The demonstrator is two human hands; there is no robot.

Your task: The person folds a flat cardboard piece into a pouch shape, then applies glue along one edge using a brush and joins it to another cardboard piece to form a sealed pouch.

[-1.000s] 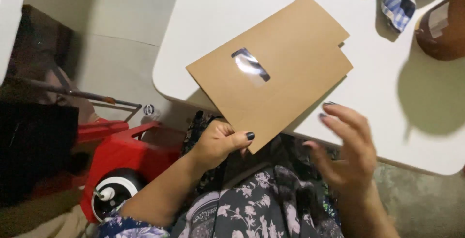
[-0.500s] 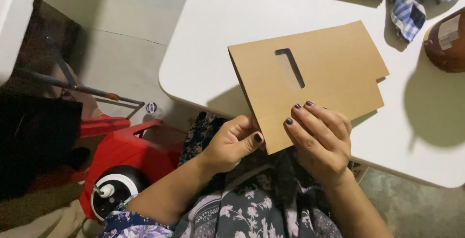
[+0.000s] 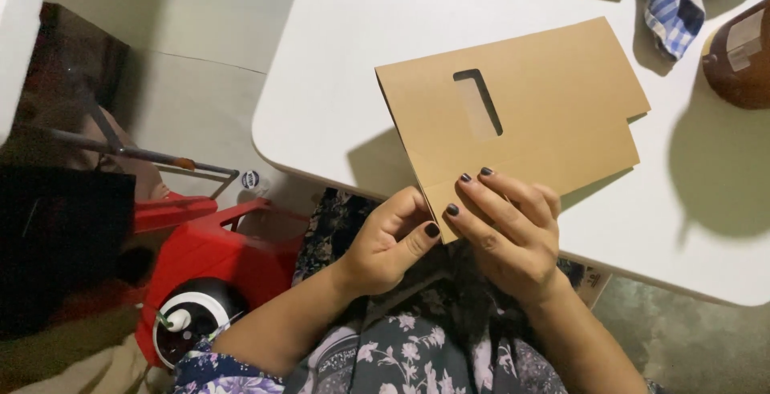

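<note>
Head view: both hands on a windowed brown paper envelope [image 3: 521,121].
Left hand [image 3: 393,242] pinching its lower corner; right hand [image 3: 513,230] fingers spread, pressing flat.

Both forearms come up from the bottom of the view, bare, and converge toward the middle. The left hand [image 3: 391,242] is curled into a loose fist, knuckles to the left, with the thumb stretched out to the right and its dark-painted nail pressed at the tip in a pinch. The right hand [image 3: 511,230] lies palm down, back toward the camera, wrist bent slightly. Its fingers [image 3: 481,193] are extended up and to the left, close together, dark nails showing on three of them. The two hands sit just beside each other, thumb near fingertips.
</note>
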